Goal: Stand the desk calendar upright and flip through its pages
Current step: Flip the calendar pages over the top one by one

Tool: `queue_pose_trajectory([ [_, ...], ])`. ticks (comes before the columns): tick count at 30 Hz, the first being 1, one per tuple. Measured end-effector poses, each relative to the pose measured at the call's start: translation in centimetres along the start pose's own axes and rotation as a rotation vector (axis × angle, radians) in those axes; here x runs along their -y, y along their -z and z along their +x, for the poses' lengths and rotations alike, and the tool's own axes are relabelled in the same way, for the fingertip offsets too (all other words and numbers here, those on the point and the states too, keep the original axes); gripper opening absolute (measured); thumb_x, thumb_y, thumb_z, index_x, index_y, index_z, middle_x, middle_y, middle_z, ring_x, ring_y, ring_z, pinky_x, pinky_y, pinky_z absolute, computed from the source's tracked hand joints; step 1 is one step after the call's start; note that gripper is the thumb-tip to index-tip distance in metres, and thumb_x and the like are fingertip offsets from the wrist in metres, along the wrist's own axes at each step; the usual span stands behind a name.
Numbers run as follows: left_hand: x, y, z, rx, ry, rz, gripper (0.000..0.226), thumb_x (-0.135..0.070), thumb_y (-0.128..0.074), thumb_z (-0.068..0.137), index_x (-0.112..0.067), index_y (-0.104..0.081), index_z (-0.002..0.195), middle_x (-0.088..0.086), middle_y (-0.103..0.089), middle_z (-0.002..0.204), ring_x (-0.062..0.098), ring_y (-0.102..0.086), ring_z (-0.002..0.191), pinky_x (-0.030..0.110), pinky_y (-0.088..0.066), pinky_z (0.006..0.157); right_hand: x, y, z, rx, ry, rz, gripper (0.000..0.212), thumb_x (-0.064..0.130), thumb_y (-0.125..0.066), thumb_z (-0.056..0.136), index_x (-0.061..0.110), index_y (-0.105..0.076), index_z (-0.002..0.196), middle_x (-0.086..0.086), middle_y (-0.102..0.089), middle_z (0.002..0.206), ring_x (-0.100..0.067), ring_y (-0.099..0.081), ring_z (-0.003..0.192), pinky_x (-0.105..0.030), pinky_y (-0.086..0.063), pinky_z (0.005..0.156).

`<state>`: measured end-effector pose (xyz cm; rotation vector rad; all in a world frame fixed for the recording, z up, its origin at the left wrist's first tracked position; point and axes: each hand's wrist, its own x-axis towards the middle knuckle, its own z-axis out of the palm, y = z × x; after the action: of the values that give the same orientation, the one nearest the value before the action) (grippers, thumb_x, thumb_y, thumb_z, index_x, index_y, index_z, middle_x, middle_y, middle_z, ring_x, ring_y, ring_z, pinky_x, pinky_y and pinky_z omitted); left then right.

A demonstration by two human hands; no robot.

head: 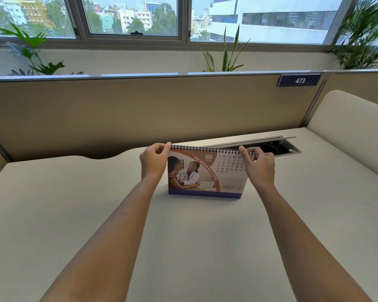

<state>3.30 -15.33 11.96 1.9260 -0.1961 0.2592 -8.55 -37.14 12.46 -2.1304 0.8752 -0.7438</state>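
The desk calendar (206, 175) stands upright on the beige desk (74, 203), a little beyond the middle. Its front page shows JUN 2026 with a photo on the left and a date grid on the right. A black spiral binding runs along its top edge. My left hand (154, 162) pinches the top left corner at the spiral. My right hand (260, 165) pinches the top right corner and covers part of the date grid. Both forearms reach in from the bottom of the view.
Behind the calendar a grey cable hatch (277, 146) in the desk stands open. A tan partition (140, 110) with a blue sign "473" (299, 80) closes off the back. A cream side panel (347, 127) rises at the right. Plants stand beyond by the windows.
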Motion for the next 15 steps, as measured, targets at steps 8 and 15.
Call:
queue_pose_trajectory([
  [8,0.24,0.01,0.22,0.029,0.058,-0.067,0.031,-0.034,-0.057,0.089,-0.007,-0.070,0.098,0.011,-0.073,0.096,0.025,-0.066,0.093,0.030,-0.052,0.079,-0.38,0.06,0.63,0.021,-0.025,0.043,0.049,0.057,-0.054,0.085,0.019,-0.061,0.114,-0.014,-0.049,0.120,-0.018,-0.043,0.093,-0.028,-0.038,0.077],
  [15,0.29,-0.20,0.02,0.009,0.081,-0.103,0.029,-0.033,-0.058,0.089,-0.010,-0.070,0.102,0.011,-0.073,0.099,0.024,-0.067,0.094,0.035,-0.056,0.084,-0.33,-0.25,0.98,0.038,-0.032,0.060,0.046,0.056,-0.052,0.086,0.021,-0.060,0.116,-0.013,-0.049,0.120,-0.016,-0.040,0.092,-0.028,-0.036,0.075],
])
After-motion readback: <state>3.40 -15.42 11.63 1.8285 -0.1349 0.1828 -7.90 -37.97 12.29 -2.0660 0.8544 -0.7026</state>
